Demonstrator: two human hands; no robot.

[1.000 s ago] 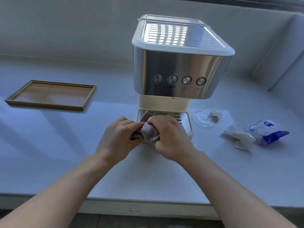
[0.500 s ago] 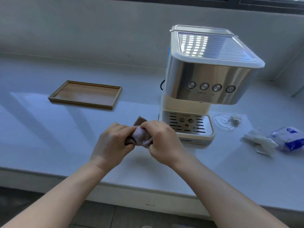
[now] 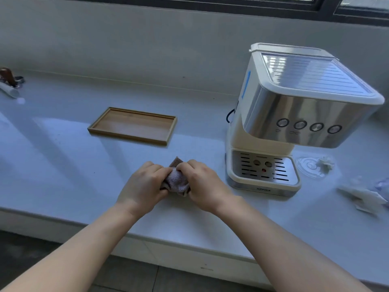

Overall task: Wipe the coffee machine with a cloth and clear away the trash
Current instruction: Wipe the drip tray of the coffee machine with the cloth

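Note:
A bunched greyish-pink cloth (image 3: 176, 180) sits between my two hands just above the white counter. My left hand (image 3: 143, 184) grips its left side and my right hand (image 3: 203, 183) grips its right side, fingers curled round it. The cream and steel coffee machine (image 3: 294, 114) stands to the right, its drip tray (image 3: 263, 169) a short way from my right hand. Trash lies right of the machine: a clear plastic lid (image 3: 309, 165) with a small paper wad (image 3: 325, 163), and crumpled white tissue (image 3: 362, 197) at the frame's edge.
An empty wooden tray (image 3: 132, 127) lies on the counter (image 3: 63, 165) behind and left of my hands. A brown-handled tool and a white tube (image 3: 9, 85) lie at the far left. A wall and window frame run behind. The counter's front edge is just below my wrists.
Both hands carried the cloth leftward, off the drip tray to the counter beside the machine. My view turned left, so the machine and trash shifted toward the right edge.

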